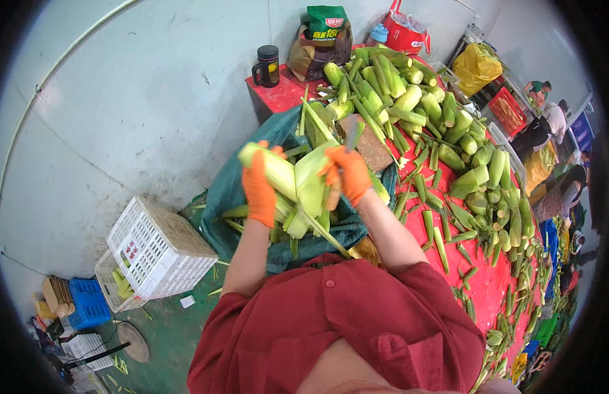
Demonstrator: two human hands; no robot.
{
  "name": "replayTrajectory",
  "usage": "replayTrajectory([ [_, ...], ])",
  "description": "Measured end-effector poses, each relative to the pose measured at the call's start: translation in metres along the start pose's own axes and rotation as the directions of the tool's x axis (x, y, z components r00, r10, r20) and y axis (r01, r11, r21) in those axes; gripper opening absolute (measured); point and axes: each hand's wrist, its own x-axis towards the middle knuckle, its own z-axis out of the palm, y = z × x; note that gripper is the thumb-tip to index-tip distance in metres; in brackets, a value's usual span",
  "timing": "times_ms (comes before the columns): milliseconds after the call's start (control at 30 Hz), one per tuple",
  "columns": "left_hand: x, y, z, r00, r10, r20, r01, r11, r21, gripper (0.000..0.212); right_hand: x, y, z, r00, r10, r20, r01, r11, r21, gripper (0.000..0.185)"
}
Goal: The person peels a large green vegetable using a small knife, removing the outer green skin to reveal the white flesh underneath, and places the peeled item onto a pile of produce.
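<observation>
My left hand [260, 189], in an orange glove, grips a pale green ear of corn [272, 170] that looks partly husked. A broad husk leaf [312, 172] folds away from the ear towards my right hand [350, 172], also gloved in orange. That hand is closed around a knife by its wooden handle [333, 195], with the blade [352, 132] pointing away from me. Whether its fingers also pinch the leaf is blurred. Below both hands a dark green sack [235, 172] gapes, holding stripped husks. A brown block [368, 145] lies just past the right hand.
On the right, a red-covered table [487, 295] bears heaped corn ears [462, 143] and loose husk pieces. A dark mug [267, 66] and a bag [304, 56] stand at its far end. White crates [156, 251] stand on the floor at left. Other people [556, 120] are farther right.
</observation>
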Motion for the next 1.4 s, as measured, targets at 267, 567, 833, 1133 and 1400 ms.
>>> replayTrajectory([
  [267, 0.021, 0.042, -0.032, 0.993, 0.079, 0.084, -0.084, 0.995, 0.053, 0.074, 0.004, 0.023, -0.057, 0.972, 0.156, -0.175, -0.222, 0.855, -0.469, 0.055],
  [567, -0.005, 0.025, 0.003, 0.915, -0.07, 0.397, -0.019, 0.976, 0.217, 0.061, 0.013, -0.035, 0.052, 0.887, -0.064, 0.457, 0.445, 0.377, -0.812, 0.036],
  [833, -0.005, 0.022, 0.003, 0.877, -0.085, 0.473, -0.026, 0.974, 0.225, 0.059, 0.01, -0.029, 0.04, 0.927, 0.218, 0.305, -0.014, 0.833, -0.553, 0.016],
  [1133, -0.011, -0.002, 0.021, 0.989, 0.035, 0.142, -0.072, 0.961, 0.268, 0.04, 0.009, 0.008, 0.033, 0.961, 0.1, 0.26, -0.118, 0.991, 0.056, 0.018],
  [1400, 0.034, 0.024, -0.028, 0.992, 0.095, -0.077, -0.107, 0.98, -0.169, 0.053, 0.018, 0.033, -0.065, 0.967, 0.089, -0.241, 0.028, 0.896, 0.443, 0.017],
])
